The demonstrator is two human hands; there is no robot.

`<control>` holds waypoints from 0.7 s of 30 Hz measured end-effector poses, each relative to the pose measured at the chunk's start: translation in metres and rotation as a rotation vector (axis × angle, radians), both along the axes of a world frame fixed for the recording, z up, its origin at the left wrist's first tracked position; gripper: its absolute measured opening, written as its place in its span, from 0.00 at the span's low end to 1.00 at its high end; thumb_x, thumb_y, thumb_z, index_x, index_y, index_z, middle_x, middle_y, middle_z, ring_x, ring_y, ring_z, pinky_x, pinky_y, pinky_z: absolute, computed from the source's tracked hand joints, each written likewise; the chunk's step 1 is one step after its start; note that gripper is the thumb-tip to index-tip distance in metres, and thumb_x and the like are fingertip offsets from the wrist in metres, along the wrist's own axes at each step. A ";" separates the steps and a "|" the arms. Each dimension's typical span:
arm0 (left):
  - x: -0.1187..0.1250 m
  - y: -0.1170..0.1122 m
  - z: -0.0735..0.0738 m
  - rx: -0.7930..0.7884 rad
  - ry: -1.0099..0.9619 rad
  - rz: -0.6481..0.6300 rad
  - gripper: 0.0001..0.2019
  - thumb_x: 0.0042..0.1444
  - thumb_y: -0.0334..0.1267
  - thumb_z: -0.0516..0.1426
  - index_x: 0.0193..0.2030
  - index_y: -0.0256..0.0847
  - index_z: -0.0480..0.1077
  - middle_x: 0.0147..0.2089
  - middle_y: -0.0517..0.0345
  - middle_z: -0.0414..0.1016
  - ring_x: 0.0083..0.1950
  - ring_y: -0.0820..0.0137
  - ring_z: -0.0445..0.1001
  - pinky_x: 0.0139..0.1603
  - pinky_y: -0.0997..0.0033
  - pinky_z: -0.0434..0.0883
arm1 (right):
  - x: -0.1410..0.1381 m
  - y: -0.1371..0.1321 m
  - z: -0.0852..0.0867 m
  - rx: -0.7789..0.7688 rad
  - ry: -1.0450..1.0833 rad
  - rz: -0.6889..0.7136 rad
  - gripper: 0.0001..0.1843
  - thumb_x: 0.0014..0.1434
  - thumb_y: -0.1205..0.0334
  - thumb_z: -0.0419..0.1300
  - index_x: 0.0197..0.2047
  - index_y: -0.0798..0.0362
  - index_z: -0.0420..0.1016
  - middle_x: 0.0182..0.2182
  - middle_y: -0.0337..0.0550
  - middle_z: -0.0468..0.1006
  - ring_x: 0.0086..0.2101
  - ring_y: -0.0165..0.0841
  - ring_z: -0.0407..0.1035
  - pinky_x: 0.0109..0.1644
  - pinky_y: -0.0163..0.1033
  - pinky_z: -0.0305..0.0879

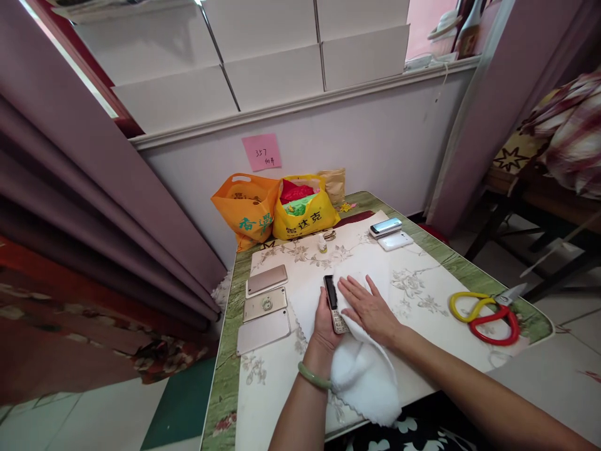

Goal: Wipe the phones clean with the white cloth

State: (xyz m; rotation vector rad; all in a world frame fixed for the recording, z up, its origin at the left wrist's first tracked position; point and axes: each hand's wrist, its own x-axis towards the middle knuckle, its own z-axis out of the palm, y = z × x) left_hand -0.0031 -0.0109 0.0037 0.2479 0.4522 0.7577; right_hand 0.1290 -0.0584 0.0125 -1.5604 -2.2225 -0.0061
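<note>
Nearest, a white cloth (364, 376) spreads toward 6 o'clock from the hands. Just past it is the keypad phone (334, 307), between the two hands, its long side running from about 11 to 5. The left hand (325, 324) is nearer to it: it curls round the phone's left side, half closed, holding it, fingers toward 12. I can't see the fingers underneath. The right hand (370, 311) lies at the phone's 3 o'clock, palm down and open wide, fingers toward 10, on the cloth; it doesn't grip anything I can see. A row of flat phones (256, 307) sits at 9 o'clock, red and yellow scissors (503, 315) at 3. Farther off, a little bottle (322, 245) stands near 12.
</note>
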 end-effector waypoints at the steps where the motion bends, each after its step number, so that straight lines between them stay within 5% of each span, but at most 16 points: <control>1: -0.001 0.000 0.001 0.004 0.000 0.024 0.27 0.59 0.56 0.53 0.55 0.35 0.71 0.49 0.47 0.79 0.52 0.59 0.76 0.59 0.60 0.68 | 0.001 -0.010 0.000 0.000 -0.003 0.069 0.33 0.69 0.53 0.46 0.72 0.49 0.39 0.69 0.45 0.51 0.67 0.40 0.45 0.70 0.61 0.32; 4: -0.003 0.000 0.003 0.006 0.017 0.035 0.30 0.57 0.57 0.54 0.56 0.33 0.71 0.49 0.44 0.79 0.51 0.58 0.77 0.59 0.58 0.67 | 0.003 -0.037 0.002 -0.022 -0.001 0.271 0.33 0.69 0.55 0.48 0.72 0.48 0.39 0.68 0.45 0.54 0.67 0.38 0.47 0.71 0.57 0.30; 7: -0.004 0.001 -0.002 -0.024 0.048 0.024 0.28 0.56 0.55 0.55 0.53 0.32 0.72 0.48 0.44 0.79 0.50 0.57 0.77 0.59 0.58 0.68 | 0.003 -0.035 0.006 -0.054 -0.002 0.351 0.34 0.69 0.54 0.48 0.72 0.46 0.39 0.68 0.44 0.54 0.67 0.36 0.47 0.71 0.56 0.29; 12: 0.001 0.002 -0.006 -0.042 0.026 0.026 0.23 0.60 0.51 0.53 0.52 0.36 0.72 0.47 0.47 0.79 0.50 0.61 0.77 0.56 0.61 0.70 | -0.001 0.012 0.006 -0.038 0.035 0.104 0.33 0.69 0.53 0.47 0.72 0.45 0.40 0.68 0.45 0.52 0.66 0.39 0.49 0.70 0.58 0.36; 15: 0.002 0.001 -0.003 -0.042 0.003 0.007 0.23 0.59 0.52 0.53 0.53 0.38 0.72 0.47 0.49 0.79 0.49 0.62 0.77 0.54 0.62 0.70 | -0.001 0.016 0.002 0.002 0.069 -0.012 0.31 0.70 0.56 0.47 0.72 0.46 0.41 0.68 0.45 0.53 0.66 0.41 0.49 0.69 0.61 0.38; 21: -0.002 0.001 -0.002 -0.036 0.091 0.130 0.18 0.56 0.48 0.56 0.43 0.34 0.76 0.38 0.50 0.80 0.37 0.64 0.78 0.48 0.65 0.72 | 0.007 -0.032 0.002 -0.009 0.038 0.325 0.31 0.68 0.58 0.49 0.72 0.46 0.45 0.66 0.43 0.58 0.66 0.37 0.48 0.71 0.56 0.34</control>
